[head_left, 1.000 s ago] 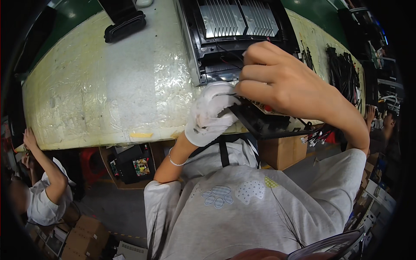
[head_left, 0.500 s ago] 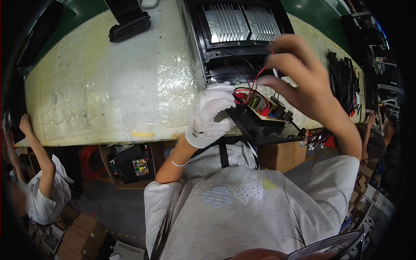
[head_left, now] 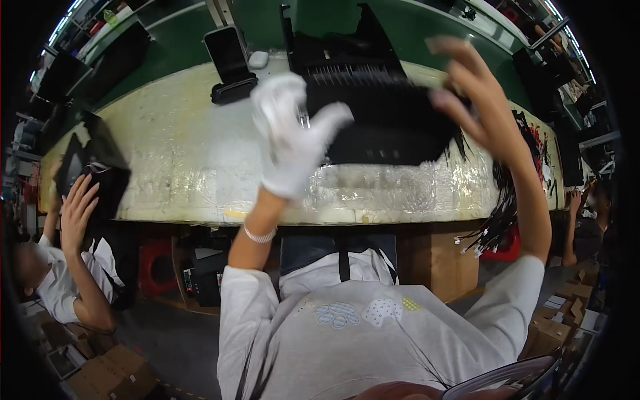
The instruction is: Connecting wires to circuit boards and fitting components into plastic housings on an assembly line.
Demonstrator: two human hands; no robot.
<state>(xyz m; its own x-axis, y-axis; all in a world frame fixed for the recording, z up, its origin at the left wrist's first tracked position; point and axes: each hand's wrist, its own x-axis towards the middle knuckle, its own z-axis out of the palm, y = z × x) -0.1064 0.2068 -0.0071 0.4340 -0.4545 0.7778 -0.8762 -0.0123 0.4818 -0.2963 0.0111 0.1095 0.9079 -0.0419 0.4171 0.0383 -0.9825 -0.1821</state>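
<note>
A black finned metal unit [head_left: 390, 123] is lifted off the pale, plastic-covered bench [head_left: 180, 157], blurred by motion. My left hand [head_left: 290, 143], in a white glove, holds its left end with the thumb across its face. A small shiny bit shows between the gloved fingers, too blurred to name. My bare right hand [head_left: 483, 100] grips the unit's right end, fingers spread over the top edge. Both my forearms reach up from the grey shirt at the bottom.
A black stand with a dark slab [head_left: 230, 60] and a small white object [head_left: 259, 60] sit at the bench's far side. A bundle of black cables [head_left: 517, 180] hangs at the right end. At left a co-worker's hands [head_left: 77, 210] hold another black unit [head_left: 100, 170]. Cardboard boxes [head_left: 110, 373] lie on the floor.
The unit lay flat while my hands worked at its near end by red wires. Now both hands have lifted it off the bench and tipped it up.
</note>
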